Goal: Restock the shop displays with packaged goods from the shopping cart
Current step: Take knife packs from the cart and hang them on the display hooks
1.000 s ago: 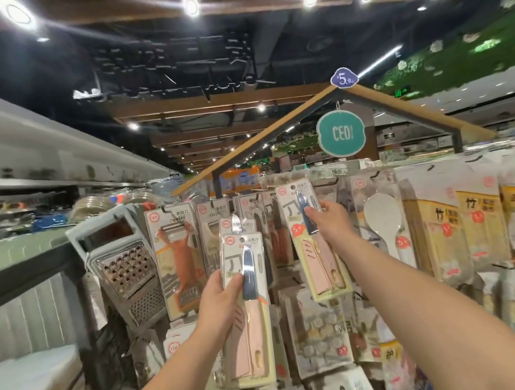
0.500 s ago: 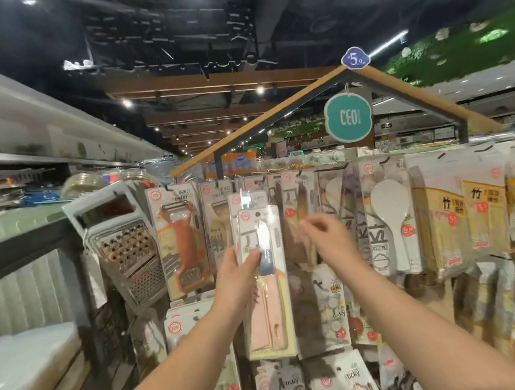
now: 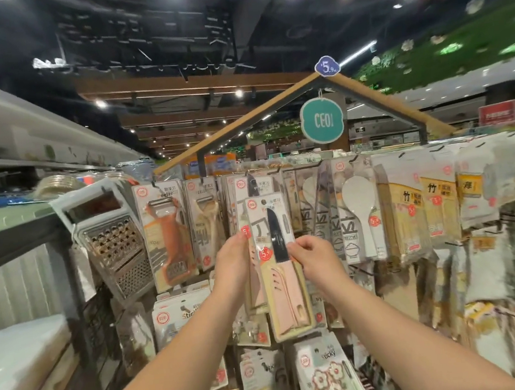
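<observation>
A carded knife pack (image 3: 287, 290), with a dark blade and a pink handle, is held up in front of the hanging display. My left hand (image 3: 235, 265) grips its left edge and my right hand (image 3: 315, 260) pinches its right edge at blade height. Directly behind it another knife pack (image 3: 250, 184) of the same kind hangs from a top-row hook, mostly covered by the held one. The shopping cart is out of view.
Along the top row hang a metal grater (image 3: 112, 245), an orange peeler pack (image 3: 166, 236), a beige peeler pack (image 3: 208, 225), white rice paddles (image 3: 359, 212) and bamboo packs (image 3: 410, 210). Sticky-hook packs (image 3: 327, 375) hang below. A green-topped counter (image 3: 8, 221) stands at left.
My right hand let go of the pack it hung on the hook and came down onto the pack in my left hand. That pack moved up and to the right.
</observation>
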Demonstrator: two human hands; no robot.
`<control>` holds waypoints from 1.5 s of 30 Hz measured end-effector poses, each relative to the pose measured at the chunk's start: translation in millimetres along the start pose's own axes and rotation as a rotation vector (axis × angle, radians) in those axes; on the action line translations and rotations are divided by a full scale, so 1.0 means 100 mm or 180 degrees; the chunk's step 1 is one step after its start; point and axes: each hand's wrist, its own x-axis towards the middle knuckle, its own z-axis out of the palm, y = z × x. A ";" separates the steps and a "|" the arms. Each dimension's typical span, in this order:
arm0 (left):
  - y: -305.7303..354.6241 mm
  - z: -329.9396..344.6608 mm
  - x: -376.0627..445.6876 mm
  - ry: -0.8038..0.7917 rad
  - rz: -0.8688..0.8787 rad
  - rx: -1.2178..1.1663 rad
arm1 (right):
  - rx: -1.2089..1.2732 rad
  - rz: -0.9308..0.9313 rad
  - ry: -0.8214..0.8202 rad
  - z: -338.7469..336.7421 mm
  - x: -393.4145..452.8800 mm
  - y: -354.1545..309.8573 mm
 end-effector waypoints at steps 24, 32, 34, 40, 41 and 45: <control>-0.10 -0.52 0.28 0.0393 0.0067 0.0696 | 0.0281 0.0240 0.0502 -0.22 1.14 -0.20; -0.16 -0.38 0.21 0.0273 -0.0058 0.0337 | 0.0041 0.0211 0.0463 -0.22 0.80 -0.23; -0.14 -0.32 0.18 0.0248 -0.0148 0.0063 | -0.0019 0.0062 0.0203 -0.21 0.62 -0.23; -0.04 -0.07 0.13 -0.0143 -0.0434 -0.0859 | 0.0029 0.0331 -0.1673 -0.09 0.26 -0.01; -0.02 -0.03 0.12 -0.0182 -0.0450 -0.0917 | 0.0054 0.0353 -0.1750 -0.06 0.23 0.02; 0.03 0.09 0.13 -0.0257 -0.0351 -0.0763 | 0.0380 0.0292 -0.1266 -0.01 0.25 0.07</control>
